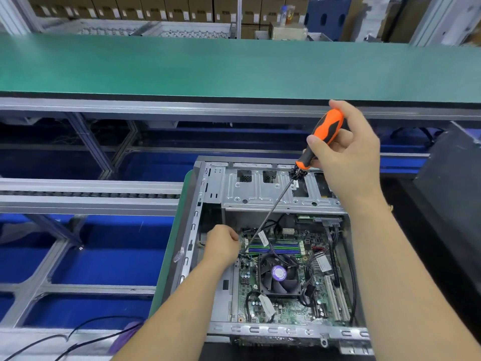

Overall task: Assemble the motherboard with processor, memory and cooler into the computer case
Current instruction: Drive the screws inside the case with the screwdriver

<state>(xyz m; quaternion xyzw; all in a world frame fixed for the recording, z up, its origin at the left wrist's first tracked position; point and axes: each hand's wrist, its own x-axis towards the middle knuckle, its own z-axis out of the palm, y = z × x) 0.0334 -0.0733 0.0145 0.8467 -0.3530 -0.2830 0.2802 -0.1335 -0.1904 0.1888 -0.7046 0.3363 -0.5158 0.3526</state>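
An open grey computer case (pixel 212 190) lies on its side in front of me. Inside it sits the green motherboard (pixel 287 310) with a black cooler fan (pixel 279 274) and memory slots (pixel 279 248). My right hand (pixel 348 157) grips the orange and black handle of a long screwdriver (pixel 326 132); its thin shaft slants down-left to the board's upper left corner. My left hand (pixel 221 246) is inside the case at that corner, fingers curled at the shaft's tip; what they hold is hidden.
A green conveyor belt (pixel 234 66) runs across behind the case, with aluminium rails (pixel 88 199) to the left. A black panel (pixel 453 178) stands at the right. Black cables (pixel 86 332) lie at the lower left. Cardboard boxes line the far wall.
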